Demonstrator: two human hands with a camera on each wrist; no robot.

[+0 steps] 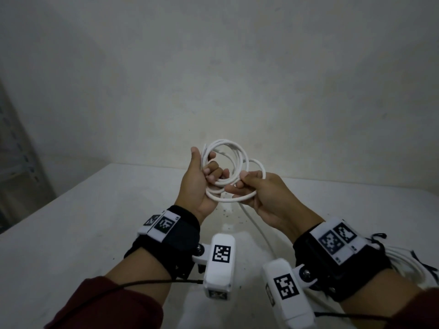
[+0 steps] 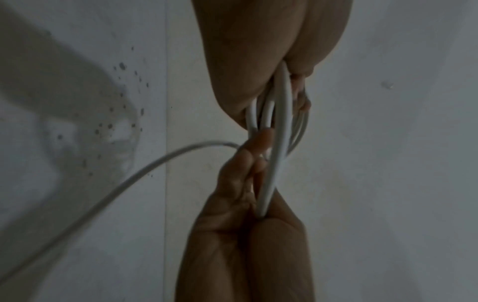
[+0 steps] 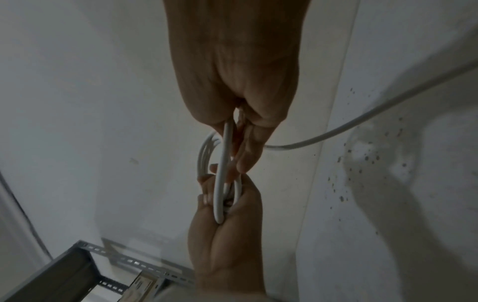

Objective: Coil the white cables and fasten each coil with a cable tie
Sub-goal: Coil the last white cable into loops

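Above the table I hold a white cable wound into several loose loops, the coil [image 1: 229, 162]. My left hand [image 1: 205, 173] grips the coil's left side, fingers curled through the loops and thumb up. My right hand [image 1: 240, 186] pinches the nearest loop between thumb and fingers. The cable's loose tail [image 1: 257, 227] drops from the right hand toward the table. In the left wrist view the coil [image 2: 280, 132] runs edge-on between the left hand [image 2: 258, 85] above and the right hand [image 2: 243, 183] below. In the right wrist view the right hand [image 3: 245, 114] and left hand [image 3: 227, 224] hold the coil [image 3: 221, 179].
The white table [image 1: 95, 222] has dark specks [image 1: 228, 212] under my hands. More white cables [image 1: 408, 262] lie at the right edge by my right wrist. A grey metal shelf [image 3: 77, 263] stands to the left. A plain wall rises behind the table.
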